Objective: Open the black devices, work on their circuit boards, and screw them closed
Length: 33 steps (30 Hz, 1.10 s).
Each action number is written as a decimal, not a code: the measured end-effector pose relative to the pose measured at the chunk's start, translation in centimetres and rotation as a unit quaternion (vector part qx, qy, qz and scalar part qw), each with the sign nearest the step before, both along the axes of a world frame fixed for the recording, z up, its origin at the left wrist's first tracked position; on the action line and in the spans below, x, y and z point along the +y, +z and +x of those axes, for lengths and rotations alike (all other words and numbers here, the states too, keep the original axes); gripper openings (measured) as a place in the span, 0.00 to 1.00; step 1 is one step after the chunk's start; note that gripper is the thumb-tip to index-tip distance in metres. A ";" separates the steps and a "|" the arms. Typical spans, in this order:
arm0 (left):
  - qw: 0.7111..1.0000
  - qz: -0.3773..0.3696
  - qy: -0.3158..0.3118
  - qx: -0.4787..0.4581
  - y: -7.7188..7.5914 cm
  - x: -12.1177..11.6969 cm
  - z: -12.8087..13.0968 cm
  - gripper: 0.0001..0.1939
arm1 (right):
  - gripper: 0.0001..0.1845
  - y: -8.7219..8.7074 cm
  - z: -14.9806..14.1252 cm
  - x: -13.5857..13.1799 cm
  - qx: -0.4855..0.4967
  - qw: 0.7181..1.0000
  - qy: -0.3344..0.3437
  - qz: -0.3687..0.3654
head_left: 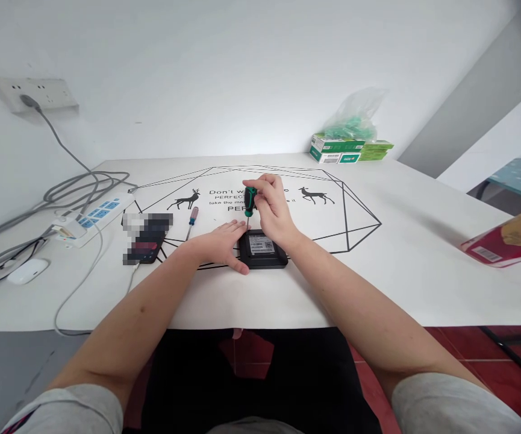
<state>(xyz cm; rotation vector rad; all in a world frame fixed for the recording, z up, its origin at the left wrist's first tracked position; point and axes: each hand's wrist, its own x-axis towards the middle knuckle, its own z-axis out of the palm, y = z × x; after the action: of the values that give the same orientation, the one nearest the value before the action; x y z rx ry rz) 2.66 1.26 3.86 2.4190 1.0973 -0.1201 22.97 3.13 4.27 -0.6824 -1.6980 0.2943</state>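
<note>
A flat black plastic device point(264, 258) with a white printed label lies on the table in front of me. My left hand point(224, 244) holds its left end, the thumb at the near corner and the fingers stretched toward the far corner. In my right hand point(271, 205) is a screwdriver point(250, 202) with a green and black handle. It stands nearly upright, its shaft pointing down at the device's far left corner. Exactly what the tip touches is too small to tell. Left of my hands lies a second screwdriver point(193, 216) with a pinkish and blue handle.
A phone point(152, 244), partly blurred out, lies to the left with a cable. Beyond it are a power strip point(102, 214), coiled cords and a white earbud case point(28, 271). Green and white boxes point(336, 147) stand at the back right; a red snack bag point(508, 238) lies far right.
</note>
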 end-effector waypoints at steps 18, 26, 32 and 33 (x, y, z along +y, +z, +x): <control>1.000 0.001 -0.006 0.017 0.1 -0.1 0.0 0.78 | 0.19 0.0 -0.4 -0.4 0.074 0.994 -0.012 -0.076; 1.000 -0.008 0.000 0.015 0.2 -0.1 0.0 0.78 | 0.19 0.0 0.0 -0.2 0.088 0.994 -0.017 -0.069; 1.000 -0.004 -0.006 0.018 -0.2 0.2 -0.1 0.79 | 0.18 -0.1 -0.1 -0.4 0.065 0.995 0.000 -0.074; 1.000 -0.002 -0.008 0.017 -0.2 0.2 -0.1 0.79 | 0.18 -0.2 -0.1 -0.4 0.063 0.995 0.012 -0.076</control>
<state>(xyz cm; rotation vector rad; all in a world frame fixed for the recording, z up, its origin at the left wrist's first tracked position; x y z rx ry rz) 2.54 1.50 3.62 2.4318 1.0922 -0.1692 22.92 2.73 4.08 -0.7407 -1.5754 0.4783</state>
